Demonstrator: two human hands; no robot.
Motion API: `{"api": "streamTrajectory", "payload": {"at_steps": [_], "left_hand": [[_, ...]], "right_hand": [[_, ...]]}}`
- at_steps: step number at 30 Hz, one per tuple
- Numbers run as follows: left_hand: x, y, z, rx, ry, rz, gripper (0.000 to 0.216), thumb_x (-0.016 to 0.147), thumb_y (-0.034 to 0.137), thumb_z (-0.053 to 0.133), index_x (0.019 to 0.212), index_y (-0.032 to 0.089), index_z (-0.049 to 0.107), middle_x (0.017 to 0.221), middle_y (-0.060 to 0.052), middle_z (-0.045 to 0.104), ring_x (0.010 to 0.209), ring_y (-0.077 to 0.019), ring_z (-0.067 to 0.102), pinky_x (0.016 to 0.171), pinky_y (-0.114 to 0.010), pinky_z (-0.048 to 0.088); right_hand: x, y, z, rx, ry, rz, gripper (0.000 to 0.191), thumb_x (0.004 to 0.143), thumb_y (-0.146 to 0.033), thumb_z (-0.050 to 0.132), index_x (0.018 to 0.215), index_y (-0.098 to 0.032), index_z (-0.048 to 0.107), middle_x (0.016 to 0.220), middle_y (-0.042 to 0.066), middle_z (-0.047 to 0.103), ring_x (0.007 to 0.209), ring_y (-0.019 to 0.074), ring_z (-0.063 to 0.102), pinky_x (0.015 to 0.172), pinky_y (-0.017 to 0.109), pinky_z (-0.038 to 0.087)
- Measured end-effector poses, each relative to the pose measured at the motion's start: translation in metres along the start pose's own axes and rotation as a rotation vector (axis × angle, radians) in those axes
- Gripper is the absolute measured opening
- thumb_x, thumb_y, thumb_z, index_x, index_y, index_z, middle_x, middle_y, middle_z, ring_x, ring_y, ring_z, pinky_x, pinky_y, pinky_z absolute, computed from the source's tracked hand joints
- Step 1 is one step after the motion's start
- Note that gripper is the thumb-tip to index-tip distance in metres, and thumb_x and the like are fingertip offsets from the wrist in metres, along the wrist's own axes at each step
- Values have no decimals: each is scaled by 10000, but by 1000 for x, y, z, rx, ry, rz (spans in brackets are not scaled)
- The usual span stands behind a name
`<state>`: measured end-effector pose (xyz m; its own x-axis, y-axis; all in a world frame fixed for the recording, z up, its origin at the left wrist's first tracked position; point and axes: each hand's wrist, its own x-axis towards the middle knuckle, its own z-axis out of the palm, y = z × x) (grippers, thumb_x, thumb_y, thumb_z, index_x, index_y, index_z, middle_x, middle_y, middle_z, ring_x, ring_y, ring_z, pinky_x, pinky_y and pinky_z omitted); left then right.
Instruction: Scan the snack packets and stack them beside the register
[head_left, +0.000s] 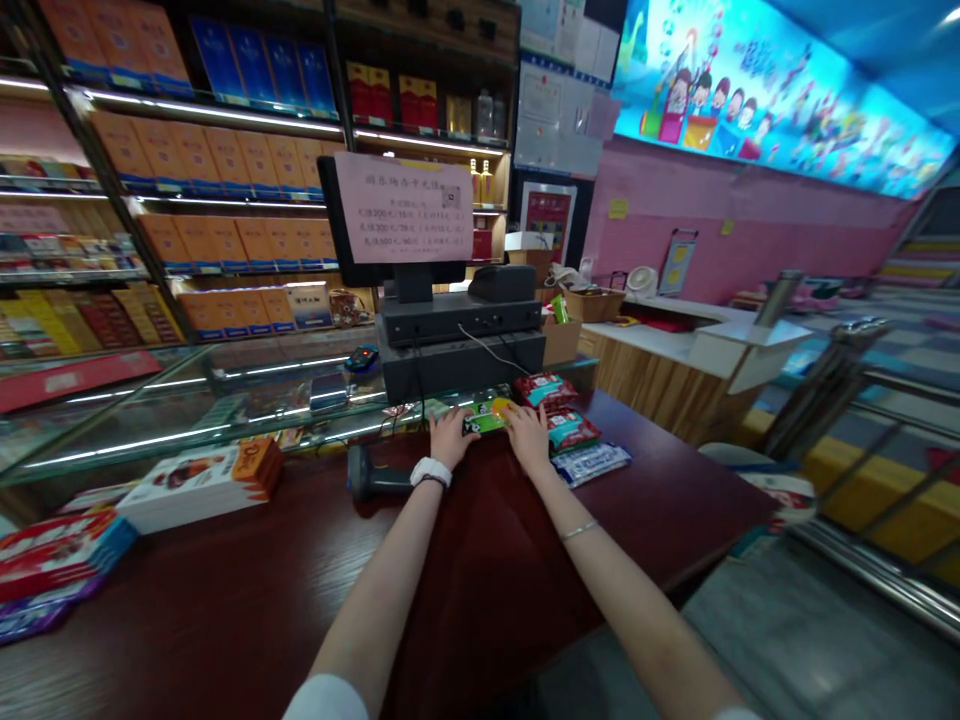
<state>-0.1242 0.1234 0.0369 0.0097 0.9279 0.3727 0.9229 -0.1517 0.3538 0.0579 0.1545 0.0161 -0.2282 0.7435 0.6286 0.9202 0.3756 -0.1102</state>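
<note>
A flat green packet (484, 416) with a black-and-white figure and an orange patch lies at the far side of the dark red counter (480, 560). My left hand (450, 440) grips its left end, a white watch on the wrist. At the other end, my right hand (529, 438) has its fingers on the orange part. Beside my right hand are red snack bags (573, 430) and a blue-and-white packet (594, 463). A dark handheld barcode scanner (376, 476) lies just left of my left wrist.
Ahead stands a monitor (397, 275) with a pink handwritten sheet, above a dark cash drawer (465, 362). To the left are a glass display case (225, 375), white-and-orange boxes (202, 482) and red packs (60, 550). Metal railings (892, 400) run at the right.
</note>
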Motion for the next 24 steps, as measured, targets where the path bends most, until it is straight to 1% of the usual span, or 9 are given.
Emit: {"api": "streamTrajectory", "payload": {"at_steps": [5,8,11,15,17,18,21,22,24], "left_hand": [[5,1,7,4,-27,-25,333,859,336,667,1172,268,573,1372,-66,591,1262,-283,539,1191,-586,126],[6,1,11,33,-45,-14,303,884,363,632,1163,264,569,1302,-63,633,1233,-281,558,1182,-606,132],[4,4,14,79,-49,-9,311,900,380,606,1177,246,564,1289,-89,633,1213,-293,572,1170,-618,165],[-7,17,17,178,16,10,403,864,318,648,1231,184,549,1405,-168,530,1311,-332,482,1172,-585,219],[-16,27,18,207,67,38,416,851,260,643,1243,159,549,1366,-173,549,1297,-323,486,1186,-551,223],[-20,32,19,206,74,42,376,854,238,623,1215,152,570,1333,-166,569,1265,-313,510,1190,-542,225],[-29,43,21,195,31,62,285,859,218,576,1129,147,630,1211,-149,635,1217,-302,539,1202,-538,210],[-31,45,22,191,18,68,288,858,216,566,1127,144,638,1211,-151,640,1229,-306,531,1204,-542,205],[-34,46,25,186,5,75,330,853,205,554,1166,137,633,1277,-157,623,1280,-313,499,1206,-548,204]], "right_hand": [[2,-1,12,-28,-27,31,378,907,-124,452,1204,-248,651,1271,55,668,1130,263,542,1166,562,164],[2,0,16,-36,-58,35,389,902,-110,441,1200,-245,652,1237,56,686,1141,265,545,1169,570,154],[2,1,18,-34,-76,37,401,914,-106,410,1204,-246,648,1249,50,681,1170,267,537,1171,566,157],[2,0,18,-49,-89,48,381,937,-137,396,1205,-249,641,1279,57,666,1190,276,527,1162,583,153],[2,-2,17,-68,-95,49,380,943,-146,388,1219,-241,630,1294,70,655,1212,282,514,1158,591,146],[1,-3,17,-79,-97,48,383,946,-149,382,1231,-235,623,1305,76,648,1227,286,505,1157,591,143],[-1,-5,16,-103,-111,47,405,952,-157,370,1285,-215,592,1352,94,614,1277,299,472,1157,590,140],[-2,-6,16,-108,-120,49,417,951,-156,366,1306,-205,579,1368,101,601,1292,303,461,1157,590,142],[-3,-7,16,-112,-139,54,443,949,-148,353,1341,-182,556,1397,117,573,1316,311,443,1157,590,148]]}}
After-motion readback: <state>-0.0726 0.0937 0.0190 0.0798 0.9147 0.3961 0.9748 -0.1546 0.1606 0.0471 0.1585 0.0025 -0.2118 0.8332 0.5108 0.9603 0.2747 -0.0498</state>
